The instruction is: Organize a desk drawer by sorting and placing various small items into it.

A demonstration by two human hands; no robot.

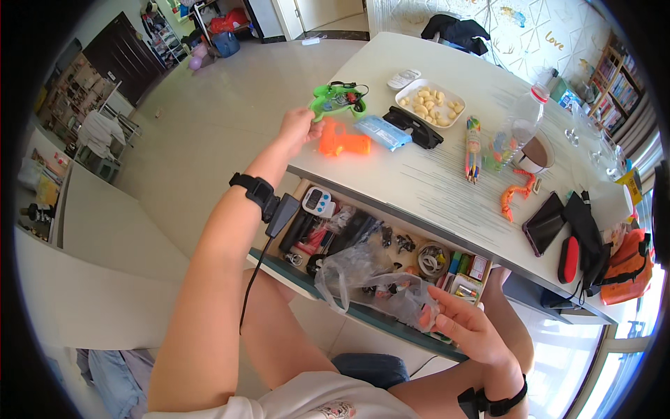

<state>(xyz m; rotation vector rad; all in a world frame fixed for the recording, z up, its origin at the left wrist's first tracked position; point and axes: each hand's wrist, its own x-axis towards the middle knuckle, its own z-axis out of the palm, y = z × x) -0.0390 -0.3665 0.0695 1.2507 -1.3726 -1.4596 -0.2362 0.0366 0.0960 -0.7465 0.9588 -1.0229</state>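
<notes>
**Two hands, a green toy and a plastic bag**

The left hand (296, 127) reached out over the near edge of the white rectangular table (419, 185), its fingers pinched on the rim of a bright green plastic toy gadget with black wires (336, 99), which sat at the table's left end. Just beside the hand lay an orange plastic toy pistol (342, 142), and next to that a blue packet (383, 132) and a white rectangular dish of pale nuts (430, 103). The right hand (464, 328) hovered over the open drawer (363, 313) below the tabletop, fingers loosely curled against a crumpled clear plastic bag (363, 276) that rested on the drawer's clutter. A small white digital timer (318, 201) lay in the drawer's left part.
</notes>
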